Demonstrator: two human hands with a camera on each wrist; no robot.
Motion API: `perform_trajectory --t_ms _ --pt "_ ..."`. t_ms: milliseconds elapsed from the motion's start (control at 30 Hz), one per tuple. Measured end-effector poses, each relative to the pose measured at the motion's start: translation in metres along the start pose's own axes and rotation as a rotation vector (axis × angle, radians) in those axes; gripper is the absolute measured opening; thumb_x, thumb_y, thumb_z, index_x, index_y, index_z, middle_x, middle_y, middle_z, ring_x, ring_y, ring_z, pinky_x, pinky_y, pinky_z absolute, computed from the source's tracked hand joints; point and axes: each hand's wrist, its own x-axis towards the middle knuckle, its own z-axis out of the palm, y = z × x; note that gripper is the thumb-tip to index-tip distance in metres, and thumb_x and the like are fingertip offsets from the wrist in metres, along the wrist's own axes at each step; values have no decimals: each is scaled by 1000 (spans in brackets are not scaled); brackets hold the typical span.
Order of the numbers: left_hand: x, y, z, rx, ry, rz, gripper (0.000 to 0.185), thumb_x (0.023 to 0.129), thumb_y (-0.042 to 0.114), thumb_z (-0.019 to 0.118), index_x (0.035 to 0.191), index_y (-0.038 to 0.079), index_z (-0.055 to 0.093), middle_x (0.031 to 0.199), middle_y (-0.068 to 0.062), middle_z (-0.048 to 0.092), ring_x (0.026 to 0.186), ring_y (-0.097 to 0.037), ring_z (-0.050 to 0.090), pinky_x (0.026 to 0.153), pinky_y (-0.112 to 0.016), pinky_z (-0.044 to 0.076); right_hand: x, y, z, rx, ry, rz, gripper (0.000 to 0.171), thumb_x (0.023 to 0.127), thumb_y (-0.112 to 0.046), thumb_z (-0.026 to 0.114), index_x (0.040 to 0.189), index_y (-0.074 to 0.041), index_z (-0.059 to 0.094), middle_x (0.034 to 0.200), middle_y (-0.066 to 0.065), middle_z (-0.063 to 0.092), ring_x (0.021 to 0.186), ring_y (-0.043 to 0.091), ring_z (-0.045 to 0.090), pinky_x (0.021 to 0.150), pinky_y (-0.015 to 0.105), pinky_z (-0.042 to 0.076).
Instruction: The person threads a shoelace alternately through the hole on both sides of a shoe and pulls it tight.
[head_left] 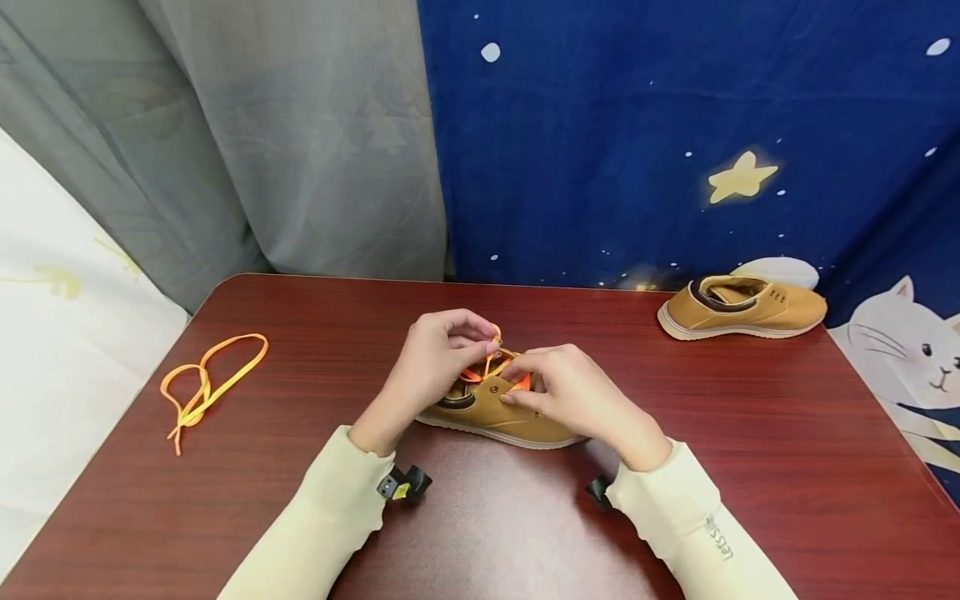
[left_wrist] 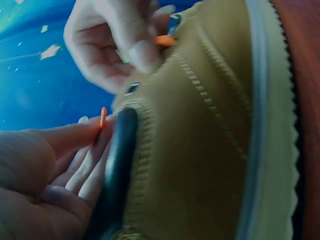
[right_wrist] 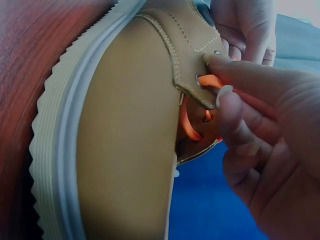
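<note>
Counted: two tan shoes, two orange laces, two hands, two pale sleeves, two black wrist devices, one surface, one printed cat, one large yellow printed star.

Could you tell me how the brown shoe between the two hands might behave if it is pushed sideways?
The shoe probably would not roll, because it stands on a long sole. Its toothed edge may give some grip against sliding. The eyelet flap stands free at its corner, so it would likely bend when pressed.
</note>
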Motion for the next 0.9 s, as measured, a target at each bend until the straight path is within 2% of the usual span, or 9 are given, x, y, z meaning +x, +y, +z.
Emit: perform_trajectory --t_ms 100,200,300,433,533,767,900 --pt "-2 -1 7 18 20 7 9 88 4 76 96 5 75 101 -9 77 72 -10 72 63 -21 56 -1 2 -1 35 16 4 13 81 -23 86 91 -20 78 69 -14 66 58 -2 48 56 19 42" --pt "-4 0 12 35 42 19 7 87 1 75 93 6 74 97 -7 77 67 -8 69 61 -18 53 -2 3 -1 42 29 -5 13 80 -23 86 89 -20 78 67 -15 64 56 -3 45 55 19 41" --pt "-8 1 16 72 80 38 8 85 0 75 87 8 74 92 -6 76 70 -8 71 63 -16 53 -3 3 -2 51 35 -11 13 80 -22 86 89 -21 78 66 -15 64 55 -3 45 54 19 41" --pt "-15 0 20 96 153 68 11 83 -2 76 81 8 73 87 -7 77 75 -12 75 65 -17 55 -3 3 -2 59 41 -15 13 79 -21 87 89 -21 78 68 -15 66 55 -3 46 54 19 40" --pt "-18 -1 22 99 188 70 11 82 -1 77 78 9 73 84 -8 78 71 -11 74 60 -18 53 -3 3 -1 52 46 -29 12 79 -21 87 88 -21 78 74 -14 70 55 -2 47 54 19 41" --pt "-20 -1 21 90 186 50 11 82 0 76 79 10 72 80 -6 77 64 -7 70 56 -18 50 -1 3 0 45 44 -52 11 80 -22 86 88 -21 78 79 -12 73 58 4 50 56 19 42" --pt "-21 -2 21 160 193 40 14 81 2 75 78 14 71 75 -1 76 62 -3 67 57 -22 48 0 3 0 42 44 -60 11 80 -22 86 87 -20 79 80 -12 74 59 4 51 58 19 42"
